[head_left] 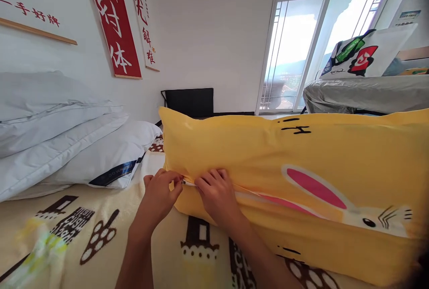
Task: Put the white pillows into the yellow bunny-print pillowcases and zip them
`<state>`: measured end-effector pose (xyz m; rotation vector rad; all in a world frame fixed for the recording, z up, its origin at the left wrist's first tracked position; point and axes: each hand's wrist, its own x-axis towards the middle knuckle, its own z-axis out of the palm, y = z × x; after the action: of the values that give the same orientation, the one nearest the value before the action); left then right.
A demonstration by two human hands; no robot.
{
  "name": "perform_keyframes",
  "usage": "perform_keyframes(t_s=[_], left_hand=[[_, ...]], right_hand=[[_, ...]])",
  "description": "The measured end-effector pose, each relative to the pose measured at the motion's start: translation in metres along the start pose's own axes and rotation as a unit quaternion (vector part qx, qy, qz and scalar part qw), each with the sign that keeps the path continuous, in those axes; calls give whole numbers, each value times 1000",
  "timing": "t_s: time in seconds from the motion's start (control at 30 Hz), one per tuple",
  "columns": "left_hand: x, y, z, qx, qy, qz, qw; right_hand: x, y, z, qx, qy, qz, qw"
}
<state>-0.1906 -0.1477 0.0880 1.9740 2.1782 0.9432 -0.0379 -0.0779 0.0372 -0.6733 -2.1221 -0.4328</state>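
Note:
A long yellow pillow (234,146) with a printed white rabbit lies on its side across the bed, its zip opening facing me. At the left end of that opening, my left hand (161,193) is closed in a pinch on the small zipper pull (183,182). Just to the right, my right hand (216,190) bunches the pillowcase fabric beside the zip, its fingers curled over the edge. A thin white strip shows between the two hands. Beyond my right hand the seam runs on across the rabbit's pink ear (288,204).
White pillows (67,141) are stacked on the left of the patterned bedspread (134,217). Crumpled clear plastic (43,253) lies near the front left. Behind the bed stand a black panel (189,101) and a plastic-covered surface (362,94) by the window (301,52).

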Motion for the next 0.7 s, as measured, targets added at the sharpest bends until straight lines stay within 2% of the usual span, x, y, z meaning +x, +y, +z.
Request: perform_keyframes(t_s=[0.17,0.23,0.33,0.4,0.7], left_hand=[[3,1,10,99,66,13,993],[5,1,13,108,53,24,992],[8,1,15,75,0,23,997],[10,1,15,45,-10,17,999],[11,1,9,-52,18,14,998]], right_hand=[[-1,1,-3,3,16,-6,1000],[-1,1,-4,4,24,-13,1000],[-1,0,-5,13,34,-17,999],[-1,0,-5,18,39,-19,999],[0,2,-5,30,40,-13,999]])
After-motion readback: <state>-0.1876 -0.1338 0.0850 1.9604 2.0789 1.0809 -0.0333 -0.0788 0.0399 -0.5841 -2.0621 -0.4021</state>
